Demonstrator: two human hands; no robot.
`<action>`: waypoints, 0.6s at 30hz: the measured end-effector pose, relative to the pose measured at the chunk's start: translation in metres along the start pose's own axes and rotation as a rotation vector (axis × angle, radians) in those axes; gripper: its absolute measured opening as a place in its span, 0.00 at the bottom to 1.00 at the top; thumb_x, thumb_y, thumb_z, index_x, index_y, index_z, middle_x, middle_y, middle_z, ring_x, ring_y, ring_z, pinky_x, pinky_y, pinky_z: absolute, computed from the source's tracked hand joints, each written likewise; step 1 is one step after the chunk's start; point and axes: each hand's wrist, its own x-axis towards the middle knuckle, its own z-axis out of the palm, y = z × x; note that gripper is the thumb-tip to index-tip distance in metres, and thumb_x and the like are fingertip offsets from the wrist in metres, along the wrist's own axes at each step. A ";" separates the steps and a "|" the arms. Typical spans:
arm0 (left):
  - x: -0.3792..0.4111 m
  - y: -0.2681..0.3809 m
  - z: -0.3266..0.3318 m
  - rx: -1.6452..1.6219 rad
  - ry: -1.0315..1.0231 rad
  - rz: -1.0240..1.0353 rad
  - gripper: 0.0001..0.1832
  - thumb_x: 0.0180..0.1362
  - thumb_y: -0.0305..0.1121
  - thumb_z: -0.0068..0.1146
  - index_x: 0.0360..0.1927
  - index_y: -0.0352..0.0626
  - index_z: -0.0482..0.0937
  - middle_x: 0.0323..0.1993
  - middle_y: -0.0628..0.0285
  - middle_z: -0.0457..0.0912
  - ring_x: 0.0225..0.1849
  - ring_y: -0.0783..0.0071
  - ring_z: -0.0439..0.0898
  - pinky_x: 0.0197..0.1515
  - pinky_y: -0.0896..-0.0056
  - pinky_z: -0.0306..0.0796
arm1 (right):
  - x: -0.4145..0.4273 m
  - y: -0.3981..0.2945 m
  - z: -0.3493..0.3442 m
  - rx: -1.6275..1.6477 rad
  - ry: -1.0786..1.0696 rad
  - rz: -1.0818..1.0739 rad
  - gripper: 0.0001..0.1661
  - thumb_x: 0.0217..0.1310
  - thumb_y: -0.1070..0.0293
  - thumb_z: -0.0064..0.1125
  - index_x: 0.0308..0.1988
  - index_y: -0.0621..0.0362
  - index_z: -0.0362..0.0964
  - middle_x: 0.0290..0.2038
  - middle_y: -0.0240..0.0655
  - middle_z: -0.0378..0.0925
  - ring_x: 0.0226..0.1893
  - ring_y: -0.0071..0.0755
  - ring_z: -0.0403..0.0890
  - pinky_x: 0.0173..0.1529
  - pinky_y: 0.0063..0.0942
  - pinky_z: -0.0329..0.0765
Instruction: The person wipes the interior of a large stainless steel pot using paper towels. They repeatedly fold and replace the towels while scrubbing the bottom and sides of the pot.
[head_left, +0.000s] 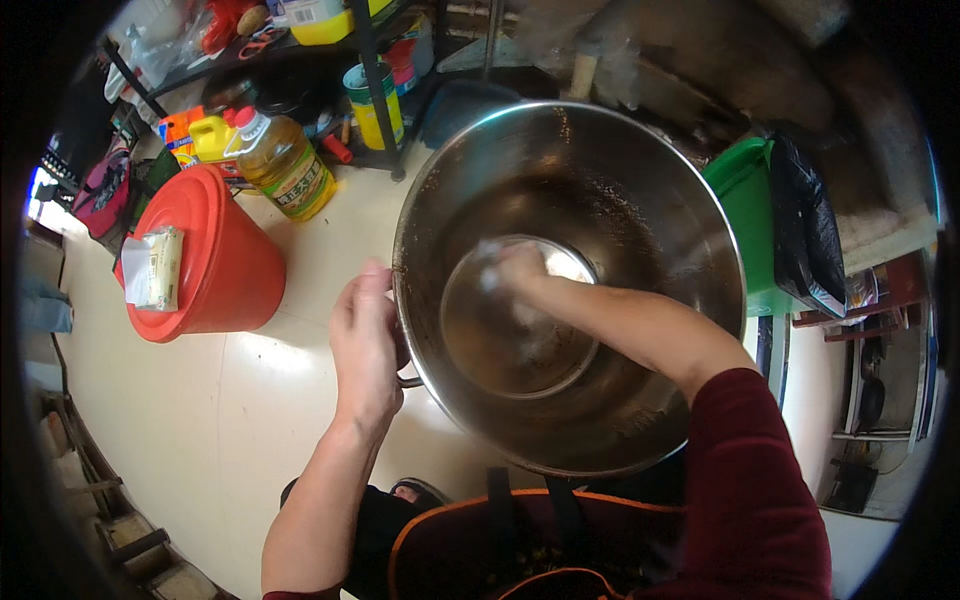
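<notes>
A large, deep stainless-steel pot (645, 390) stands before me, its inside stained brown with specks along the wall. My left hand (367, 322) grips the pot's side handle at the left rim. Deep inside, over the round bottom, is my right hand (521, 266), blurred by motion. Something pale and blurred, perhaps a cloth or scrubber, shows at its fingers; what it is I cannot tell.
On the left stands a red lidded plastic bucket (247, 270) with a tissue pack (161, 266) on top. Behind it are an oil bottle (289, 169) and a cluttered black metal shelf (379, 97). A green bin (742, 217) lined with a black bag stands right of the pot.
</notes>
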 end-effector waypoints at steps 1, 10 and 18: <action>0.002 -0.005 0.003 -0.003 -0.002 -0.003 0.22 0.74 0.48 0.51 0.42 0.34 0.77 0.24 0.73 0.73 0.19 0.87 0.65 0.21 0.80 0.58 | 0.039 0.043 0.000 -0.001 0.108 0.144 0.09 0.58 0.73 0.59 0.36 0.63 0.84 0.35 0.47 0.86 0.32 0.40 0.86 0.40 0.39 0.82; 0.006 -0.013 0.026 0.285 -0.090 0.237 0.24 0.80 0.44 0.39 0.34 0.35 0.75 0.24 0.69 0.73 0.27 0.83 0.67 0.32 0.75 0.66 | 0.208 0.233 0.097 -0.139 0.122 -0.245 0.16 0.67 0.63 0.52 0.43 0.59 0.82 0.38 0.44 0.83 0.42 0.42 0.84 0.45 0.39 0.81; 0.005 -0.015 -0.005 0.480 0.046 0.246 0.25 0.80 0.44 0.38 0.33 0.34 0.75 0.24 0.67 0.74 0.27 0.82 0.68 0.33 0.74 0.68 | -0.002 0.009 0.114 -0.013 -0.175 -0.207 0.09 0.60 0.75 0.54 0.33 0.67 0.80 0.31 0.46 0.81 0.34 0.41 0.83 0.36 0.41 0.78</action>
